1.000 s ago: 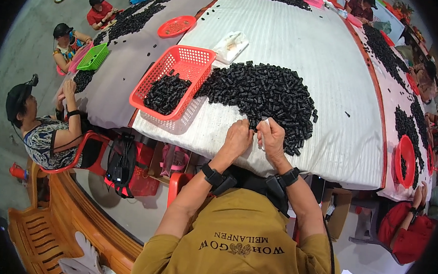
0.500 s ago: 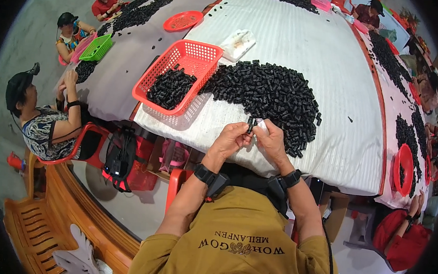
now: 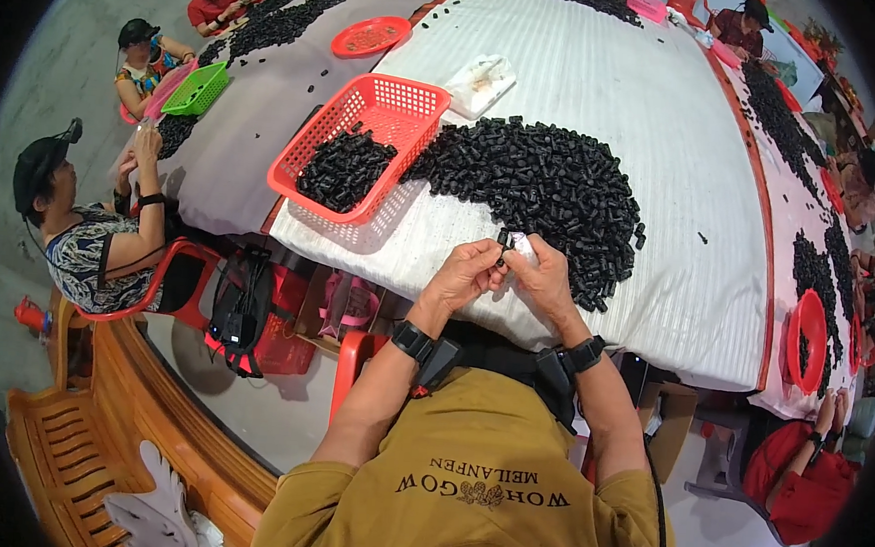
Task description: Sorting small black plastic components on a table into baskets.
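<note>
At the near edge of the cloth-covered table my two hands meet in front of a heap of small black cylindrical pieces [image 3: 533, 179]. My left hand [image 3: 465, 275] is closed, its thumb and fingers pinching one short black cylinder [image 3: 502, 247]. Beside it, my right hand [image 3: 545, 282] pinches a small whitish, shiny scrap [image 3: 523, 246], whose kind I cannot make out. The fingertips of both hands almost touch. Left of the heap stands a red plastic basket [image 3: 400, 106] with more black pieces lying in its near part.
A white, stained tray-like thing [image 3: 483, 84] lies behind the basket, and a red round tray [image 3: 370, 37] sits farther left. A co-worker [image 3: 100, 223] sits at my left; others work round neighbouring tables. A red basin [image 3: 806, 341] stands on the right-hand table.
My hands stay in nearly the same place; the fingers have shifted slightly around the black cylinder and the whitish scrap. The co-worker at left has raised their hands a little.
</note>
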Motion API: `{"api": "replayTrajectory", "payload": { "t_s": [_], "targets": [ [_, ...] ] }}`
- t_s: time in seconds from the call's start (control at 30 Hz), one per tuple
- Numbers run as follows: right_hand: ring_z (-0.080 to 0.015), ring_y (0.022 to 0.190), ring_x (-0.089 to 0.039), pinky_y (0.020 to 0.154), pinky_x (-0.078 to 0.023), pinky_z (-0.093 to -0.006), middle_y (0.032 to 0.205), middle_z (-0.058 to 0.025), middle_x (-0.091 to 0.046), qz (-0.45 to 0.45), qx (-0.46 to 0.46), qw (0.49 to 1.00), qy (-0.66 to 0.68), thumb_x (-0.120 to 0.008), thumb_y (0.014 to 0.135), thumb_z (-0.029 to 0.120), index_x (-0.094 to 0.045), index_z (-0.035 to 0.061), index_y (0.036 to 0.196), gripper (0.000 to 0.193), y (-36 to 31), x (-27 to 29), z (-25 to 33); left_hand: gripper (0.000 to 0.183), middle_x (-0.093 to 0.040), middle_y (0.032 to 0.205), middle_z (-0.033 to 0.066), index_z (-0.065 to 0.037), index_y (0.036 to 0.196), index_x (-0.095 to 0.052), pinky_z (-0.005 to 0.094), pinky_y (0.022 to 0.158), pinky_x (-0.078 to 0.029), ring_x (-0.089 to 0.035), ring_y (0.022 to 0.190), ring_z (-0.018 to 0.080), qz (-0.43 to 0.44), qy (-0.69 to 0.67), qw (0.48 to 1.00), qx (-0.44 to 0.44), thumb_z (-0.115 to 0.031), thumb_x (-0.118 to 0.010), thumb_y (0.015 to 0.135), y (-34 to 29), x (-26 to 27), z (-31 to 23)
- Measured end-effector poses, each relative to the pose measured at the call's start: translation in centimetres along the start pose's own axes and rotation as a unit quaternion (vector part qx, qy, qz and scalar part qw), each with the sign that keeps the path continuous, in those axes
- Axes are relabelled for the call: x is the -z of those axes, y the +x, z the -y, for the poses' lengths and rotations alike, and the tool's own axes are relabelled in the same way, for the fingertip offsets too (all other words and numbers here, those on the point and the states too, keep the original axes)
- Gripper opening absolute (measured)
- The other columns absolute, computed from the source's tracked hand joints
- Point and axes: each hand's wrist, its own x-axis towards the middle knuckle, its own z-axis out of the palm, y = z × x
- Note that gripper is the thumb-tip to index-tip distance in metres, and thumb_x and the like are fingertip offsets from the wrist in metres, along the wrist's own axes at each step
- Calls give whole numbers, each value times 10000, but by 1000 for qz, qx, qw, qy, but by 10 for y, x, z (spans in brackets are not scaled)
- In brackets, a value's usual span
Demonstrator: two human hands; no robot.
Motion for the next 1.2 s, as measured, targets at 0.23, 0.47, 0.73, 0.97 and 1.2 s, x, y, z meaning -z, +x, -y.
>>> {"api": "replayTrajectory", "payload": {
  "t_s": [0.23, 0.47, 0.73, 0.97, 1.2],
  "targets": [
    [-53, 540, -472, 459, -384, -237, 608, -10, -550, -38, 1, 999, 20, -628, 814, 228, -537, 12, 740, 246, 2, -3, -8, 184, -556, 764, 40, -27, 904, -544, 239, 561, -440, -500, 597, 90, 7, 1, 1000, 8, -209, -559, 881, -2, -1, -1],
    [-51, 563, -472, 485, -397, -243, 615, -21, -560, -23, -6, 1000, 6, -628, 806, 205, -534, 13, 734, 226, 2, -2, -4, 199, -560, 766, 47, -15, 893, -548, 229, 560, -438, -503, 600, 96, -4, 2, 1000, 5, -214, -550, 885, -3, -2, 0],
    [-64, 591, -494, 526, -415, -242, 631, -40, -579, -4, 9, 1000, 15, -599, 821, 193, -533, 3, 744, 215, 2, 3, -9, 205, -559, 767, 54, 0, 905, -555, 227, 552, -440, -507, 606, 110, 12, -13, 1000, -1, -205, -543, 889, -3, -1, 0],
    [-91, 587, -505, 547, -424, -271, 647, -86, -594, 19, 52, 997, -50, -544, 860, 205, -570, -13, 772, 237, 0, 4, 2, 204, -560, 759, 60, 6, 896, -553, 220, 552, -444, -502, 603, 110, 1, -21, 1000, -9, -198, -541, 889, -5, -1, 0],
    [-171, 509, -497, 503, -401, -313, 589, -147, -529, 35, 73, 988, -132, -555, 843, 253, -555, -8, 741, 281, 2, 5, -2, 198, -560, 757, 54, -10, 861, -543, 220, 545, -437, -496, 592, 108, 8, -26, 999, -19, -206, -542, 889, -4, 1, 1]
  ]
}}
